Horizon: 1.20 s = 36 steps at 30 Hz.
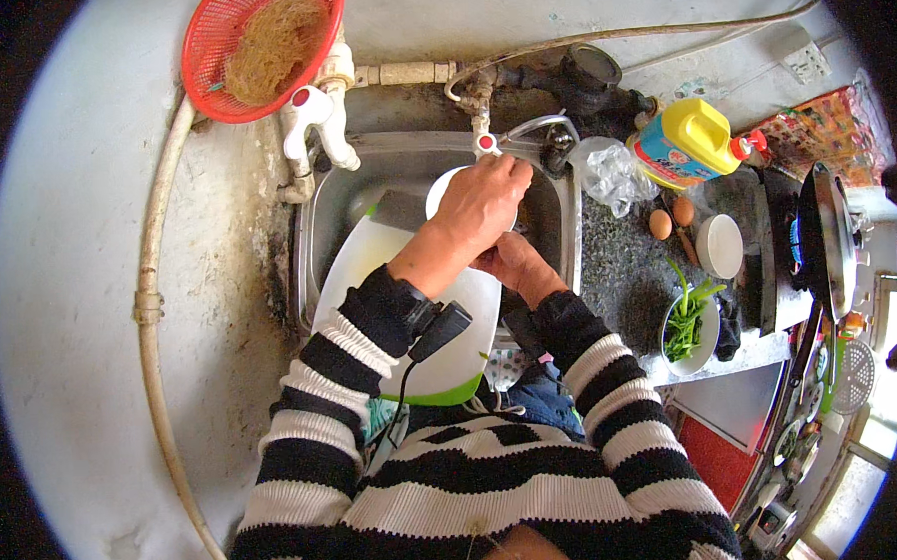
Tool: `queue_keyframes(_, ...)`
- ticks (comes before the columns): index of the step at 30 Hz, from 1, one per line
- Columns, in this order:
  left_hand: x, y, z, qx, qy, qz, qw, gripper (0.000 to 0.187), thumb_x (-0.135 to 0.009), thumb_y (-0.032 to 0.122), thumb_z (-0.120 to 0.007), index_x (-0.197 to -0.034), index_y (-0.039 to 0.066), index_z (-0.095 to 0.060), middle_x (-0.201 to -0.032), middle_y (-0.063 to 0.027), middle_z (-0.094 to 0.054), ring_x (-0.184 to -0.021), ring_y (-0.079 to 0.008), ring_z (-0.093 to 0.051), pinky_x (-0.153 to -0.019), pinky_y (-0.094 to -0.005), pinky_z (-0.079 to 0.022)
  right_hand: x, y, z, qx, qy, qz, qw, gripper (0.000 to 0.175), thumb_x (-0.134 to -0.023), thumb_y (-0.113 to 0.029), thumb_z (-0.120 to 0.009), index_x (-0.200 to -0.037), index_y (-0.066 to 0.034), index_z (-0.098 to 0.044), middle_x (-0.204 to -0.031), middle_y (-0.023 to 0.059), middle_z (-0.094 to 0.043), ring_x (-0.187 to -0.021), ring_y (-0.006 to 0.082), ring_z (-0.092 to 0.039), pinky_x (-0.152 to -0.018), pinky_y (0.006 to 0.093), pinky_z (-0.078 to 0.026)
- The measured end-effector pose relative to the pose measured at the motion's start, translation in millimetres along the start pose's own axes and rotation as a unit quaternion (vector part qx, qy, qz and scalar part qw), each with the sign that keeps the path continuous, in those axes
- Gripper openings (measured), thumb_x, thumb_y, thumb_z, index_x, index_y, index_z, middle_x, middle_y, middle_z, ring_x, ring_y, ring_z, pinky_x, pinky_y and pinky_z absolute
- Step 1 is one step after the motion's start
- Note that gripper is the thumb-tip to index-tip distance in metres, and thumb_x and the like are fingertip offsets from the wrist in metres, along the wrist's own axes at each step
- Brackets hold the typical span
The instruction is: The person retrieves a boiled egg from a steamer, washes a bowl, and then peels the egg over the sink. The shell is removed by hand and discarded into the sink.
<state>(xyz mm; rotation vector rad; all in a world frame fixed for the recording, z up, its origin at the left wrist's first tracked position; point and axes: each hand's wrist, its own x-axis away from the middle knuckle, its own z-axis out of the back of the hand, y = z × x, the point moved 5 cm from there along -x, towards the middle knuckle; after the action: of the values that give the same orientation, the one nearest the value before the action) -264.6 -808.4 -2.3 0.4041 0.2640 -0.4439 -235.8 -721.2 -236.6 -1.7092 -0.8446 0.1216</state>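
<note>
Under the lever tap (486, 143) with a red-dotted white handle, a white bowl (439, 195) is over the steel sink (349, 164). My left hand (482, 200) lies across the bowl, its fingers close to the tap; its palm side is hidden. Lower down, my right hand (519, 268) grips the bowl's near edge, fingers partly hidden. A white cutting board with green ends (458, 336) leans across the sink below both hands. Whether water runs from the tap cannot be told.
Right of the sink are a crumpled plastic bag (613, 174), a yellow detergent bottle (686, 142), two eggs (660, 224), an empty bowl (719, 246), a bowl of green peppers (691, 329) and a pan (826, 241) beside a blue flame. A red basket (210, 65) hangs upper left.
</note>
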Motion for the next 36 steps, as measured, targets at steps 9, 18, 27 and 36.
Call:
queue_keyframes(9, 92.2, -38.6, -13.1, 0.074, -0.087, -0.159, 0.981, 0.03, -0.076, 0.016, -0.068, -0.102, 0.005, -0.06, -0.107, -0.0105, -0.06, -0.105, -0.0282, -0.058, -0.088, -0.0391, -0.049, 39.0, -38.1, -17.7, -0.155, 0.072, -0.194, 0.966, 0.028, -0.081, -0.004, -0.05, -0.104, 0.0113, -0.054, -0.089, 0.0206, -0.064, -0.072, 0.0266, -0.067, -0.066, 0.0349, -0.06)
queue_keyframes(18, 126.1, -53.3, -64.8, 0.038, -0.146, -0.129, 0.98, 0.035, -0.082, 0.009, -0.057, -0.117, 0.008, -0.059, -0.125, -0.0097, -0.058, -0.113, -0.0265, -0.053, -0.1, -0.0365, -0.041, 41.2, -79.2, -58.3, -0.115, 0.136, -0.105, 0.978, 0.035, -0.077, -0.01, -0.057, -0.111, -0.001, -0.057, -0.082, 0.0137, -0.065, -0.058, 0.0228, -0.065, -0.047, 0.033, -0.054)
queue_keyframes(27, 135.3, -65.0, -49.3, 0.064, -0.176, -0.155, 0.97, 0.032, -0.08, 0.013, -0.057, -0.112, 0.008, -0.065, -0.131, -0.0077, -0.056, -0.125, -0.0248, -0.049, -0.11, -0.042, -0.034, 34.8, -70.6, -85.1, -0.148, 0.156, -0.125, 0.969, 0.06, -0.075, 0.0, -0.048, -0.131, -0.0117, -0.028, -0.096, 0.0159, -0.06, -0.052, 0.0257, -0.062, -0.043, 0.0308, -0.051)
queue_keyframes(36, 145.7, -70.3, -37.0, 0.002, -0.133, -0.181, 0.974, 0.03, -0.076, 0.011, -0.057, -0.104, 0.008, -0.066, -0.121, -0.0068, -0.061, -0.12, -0.0239, -0.053, -0.106, -0.039, -0.037, 31.5, -64.1, -94.0, -0.136, 0.138, -0.124, 0.973, 0.061, -0.08, 0.0, -0.047, -0.134, -0.0129, -0.021, -0.107, 0.0204, -0.054, -0.062, 0.03, -0.065, -0.042, 0.0358, -0.055)
